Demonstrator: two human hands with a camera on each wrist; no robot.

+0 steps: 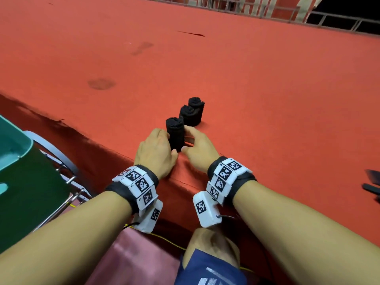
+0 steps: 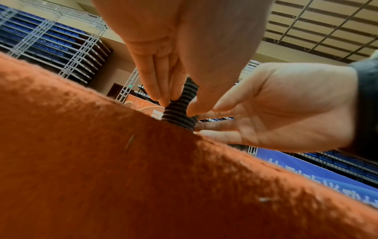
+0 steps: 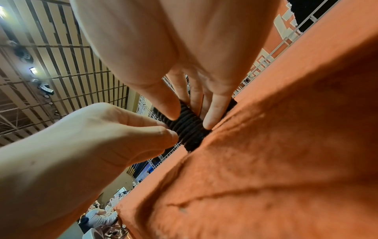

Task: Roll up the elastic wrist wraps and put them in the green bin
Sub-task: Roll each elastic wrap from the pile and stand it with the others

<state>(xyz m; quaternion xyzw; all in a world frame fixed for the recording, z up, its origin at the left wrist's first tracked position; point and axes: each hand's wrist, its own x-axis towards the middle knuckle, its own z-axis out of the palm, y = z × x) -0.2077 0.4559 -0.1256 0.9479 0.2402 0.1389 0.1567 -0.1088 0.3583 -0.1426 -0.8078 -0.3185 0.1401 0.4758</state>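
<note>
Three rolled black wrist wraps stand in a row on the red felt table (image 1: 246,89). The nearest roll (image 1: 175,133) is upright near the front edge, between my two hands. My left hand (image 1: 169,144) grips its left side with fingers and thumb. From the right, my right hand (image 1: 188,139) pinches it. The left wrist view shows the ribbed roll (image 2: 178,116) under my left fingertips (image 2: 163,98). In the right wrist view my right fingers (image 3: 212,113) and thumb clamp the roll (image 3: 188,129). Behind it stand the second roll (image 1: 188,117) and the third roll (image 1: 197,105). The green bin (image 1: 24,147) sits low at the left.
The bin rests on a metal-framed seat (image 1: 67,194) beside the table's front edge. Dark objects (image 1: 372,182) lie at the right border. Metal railings (image 1: 308,15) run behind the table. My knee (image 1: 211,247) is below the table edge.
</note>
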